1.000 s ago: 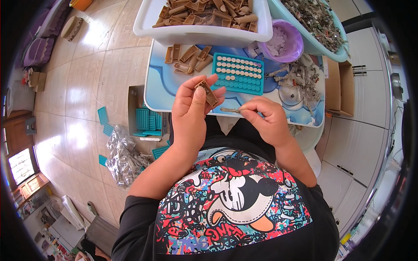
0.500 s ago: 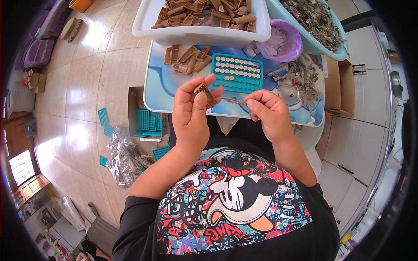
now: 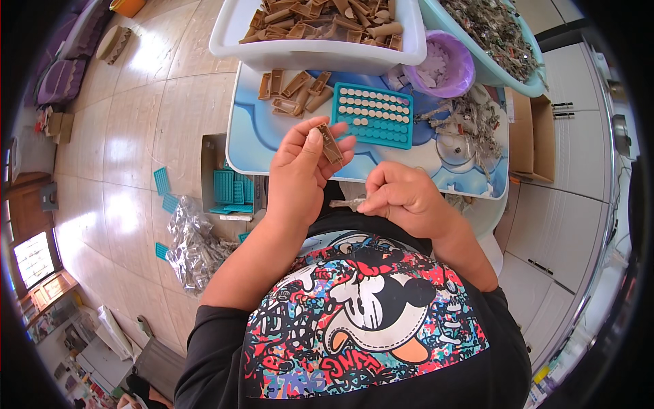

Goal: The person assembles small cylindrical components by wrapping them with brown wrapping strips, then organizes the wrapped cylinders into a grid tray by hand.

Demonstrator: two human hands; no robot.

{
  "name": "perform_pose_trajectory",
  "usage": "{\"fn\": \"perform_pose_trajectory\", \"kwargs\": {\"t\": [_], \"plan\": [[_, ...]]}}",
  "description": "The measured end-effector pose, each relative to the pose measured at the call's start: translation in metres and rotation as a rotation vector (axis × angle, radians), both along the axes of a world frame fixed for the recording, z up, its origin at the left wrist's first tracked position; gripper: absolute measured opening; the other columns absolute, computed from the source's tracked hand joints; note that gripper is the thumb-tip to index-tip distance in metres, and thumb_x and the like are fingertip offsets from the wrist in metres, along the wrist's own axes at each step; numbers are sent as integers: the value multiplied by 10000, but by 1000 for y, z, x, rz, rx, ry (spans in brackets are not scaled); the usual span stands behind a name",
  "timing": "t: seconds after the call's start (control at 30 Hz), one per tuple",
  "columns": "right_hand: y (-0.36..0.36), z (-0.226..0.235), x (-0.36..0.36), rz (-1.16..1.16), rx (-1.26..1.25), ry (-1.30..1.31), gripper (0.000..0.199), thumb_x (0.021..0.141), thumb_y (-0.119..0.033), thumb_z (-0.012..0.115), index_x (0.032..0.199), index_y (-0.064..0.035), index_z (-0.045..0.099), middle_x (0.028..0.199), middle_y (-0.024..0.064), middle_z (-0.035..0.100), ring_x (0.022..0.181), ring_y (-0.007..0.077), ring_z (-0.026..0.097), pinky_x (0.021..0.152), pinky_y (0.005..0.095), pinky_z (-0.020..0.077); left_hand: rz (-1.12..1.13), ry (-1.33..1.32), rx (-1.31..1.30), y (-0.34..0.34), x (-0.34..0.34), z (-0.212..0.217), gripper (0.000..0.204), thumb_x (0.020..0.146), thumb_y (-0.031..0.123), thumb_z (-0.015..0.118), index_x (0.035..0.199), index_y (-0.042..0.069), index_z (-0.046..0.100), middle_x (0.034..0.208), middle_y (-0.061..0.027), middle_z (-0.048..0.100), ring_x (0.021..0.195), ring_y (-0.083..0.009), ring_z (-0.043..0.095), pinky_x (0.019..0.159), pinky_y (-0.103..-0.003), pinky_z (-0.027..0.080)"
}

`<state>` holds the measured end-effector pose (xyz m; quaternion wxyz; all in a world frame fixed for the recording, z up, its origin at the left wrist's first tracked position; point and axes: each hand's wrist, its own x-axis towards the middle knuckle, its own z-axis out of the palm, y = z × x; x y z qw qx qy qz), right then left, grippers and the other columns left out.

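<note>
My left hand (image 3: 303, 163) is raised at the table's near edge, its thumb pressing a brown plastic shell (image 3: 330, 144) against the fingers. The shell's hollow inside faces up. Lower and to the right, my right hand (image 3: 402, 194) pinches a thin grey-brown wire bundle (image 3: 346, 204); its loose end points left over my lap. Beyond my hands a teal tray (image 3: 373, 141) carries rows of white round discs (image 3: 371, 102). Several brown shells (image 3: 295, 85) lie left of the tray. Tangled wire bundles (image 3: 473, 129) lie to its right.
A white tub (image 3: 320, 54) full of brown shells stands at the table's back. Beside it are a purple-lined bucket (image 3: 465, 68) with white pieces and a teal basin (image 3: 538, 82) of wired parts. A cardboard box (image 3: 212, 163) with teal trays sits on the floor at left.
My right hand has moved down and left toward my lap with the wire bundle. My left hand has turned the brown shell, so its inside shows more.
</note>
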<state>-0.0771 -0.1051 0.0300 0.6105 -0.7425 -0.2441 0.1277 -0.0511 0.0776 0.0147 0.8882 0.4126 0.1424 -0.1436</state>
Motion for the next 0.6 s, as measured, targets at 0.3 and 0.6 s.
{"fn": "perform_pose_trajectory", "kwargs": {"t": [0.3, 0.6], "plan": [[-5, -14, 2, 153, -20, -64, 133, 708, 33, 652, 796, -64, 627, 854, 64, 555, 777, 223, 562, 703, 322, 442, -102, 104, -64, -3, -8, -5, 261, 948, 192, 470, 1153, 31, 463, 1111, -149, 575, 967, -228, 606, 818, -324, 518], [26, -7, -4, -397, -250, -61, 271, 695, -77, 724, 872, -56, 520, 818, 75, 594, 812, 239, 581, 718, 355, 446, -103, -18, 31, -7, -13, -8, 270, 949, 205, 467, 1171, 51, 467, 1156, -132, 572, 1017, -219, 578, 876, -337, 468]]}}
